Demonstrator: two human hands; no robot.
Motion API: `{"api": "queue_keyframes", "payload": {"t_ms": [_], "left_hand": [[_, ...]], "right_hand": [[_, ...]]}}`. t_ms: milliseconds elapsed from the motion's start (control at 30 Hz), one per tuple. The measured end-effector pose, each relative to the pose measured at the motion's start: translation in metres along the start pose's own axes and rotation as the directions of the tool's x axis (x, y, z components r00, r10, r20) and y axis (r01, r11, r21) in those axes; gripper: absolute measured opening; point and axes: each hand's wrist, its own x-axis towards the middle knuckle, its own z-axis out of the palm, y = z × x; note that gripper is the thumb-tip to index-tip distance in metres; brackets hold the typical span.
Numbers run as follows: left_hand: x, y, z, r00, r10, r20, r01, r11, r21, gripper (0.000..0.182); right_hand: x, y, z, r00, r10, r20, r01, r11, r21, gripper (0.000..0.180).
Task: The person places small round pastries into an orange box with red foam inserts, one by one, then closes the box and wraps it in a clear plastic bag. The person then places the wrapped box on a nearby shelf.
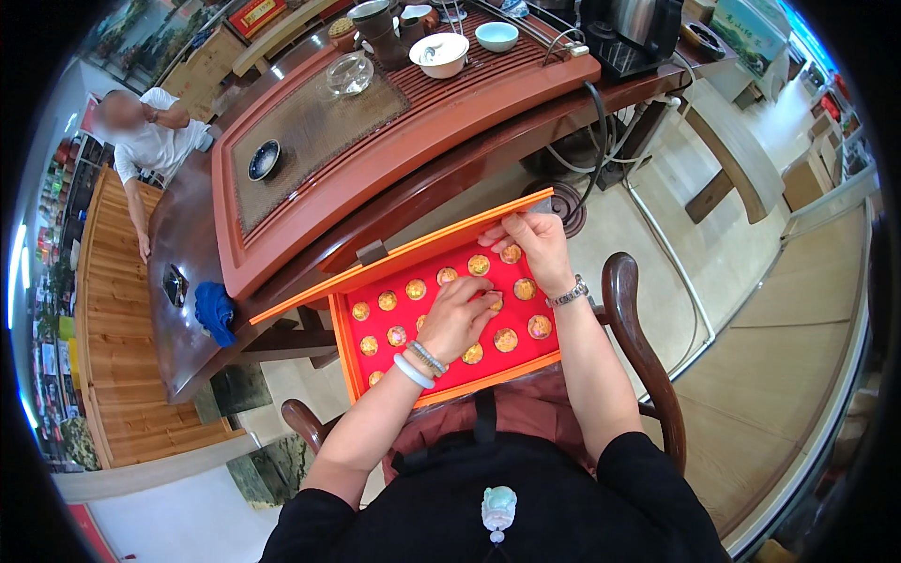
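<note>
An orange hinged box (450, 397) rests over my lap, its lid (317, 292) raised on the far side. Rows of round gold-coloured pieces (505, 340), apparently in clear wrapping or cups, sit in its red lining (447, 355). My left hand (457, 313) reaches over the middle, with thumb and fingertips around one round piece (496, 302) at its place in the row. My right hand (535, 243) is at the far right corner, close to the lid's inner face and another round piece (512, 254). Whether its bent fingers grip anything is unclear.
Beyond the box stands a dark wooden table (179, 338) with a reddish tea tray (232, 271), white bowl (440, 56), small dark cup (265, 160) and kettle (644, 28). A blue cloth (215, 310) hangs at its edge. Chair arms (623, 295) flank me; a person (162, 141) sits far left.
</note>
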Motion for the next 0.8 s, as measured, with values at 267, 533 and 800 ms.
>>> {"api": "queue_keyframes", "payload": {"t_ms": [267,533,800], "left_hand": [[-0.006,-0.008,0.007,0.983,0.057,0.174,-0.073,0.993,0.088,0.026],[0.014,0.005,0.011,0.914,-0.102,0.393,-0.028,0.95,0.31,0.018],[0.005,-0.011,0.018,0.981,-0.019,0.193,-0.011,0.988,0.152,0.016]], "right_hand": [[-0.004,-0.002,0.008,0.998,-0.021,-0.066,0.024,0.999,0.04,0.033],[-0.003,0.013,0.0,0.998,-0.059,-0.025,0.06,0.997,0.058,0.045],[-0.001,0.012,0.0,0.997,-0.072,-0.024,0.072,0.997,0.014,0.051]]}}
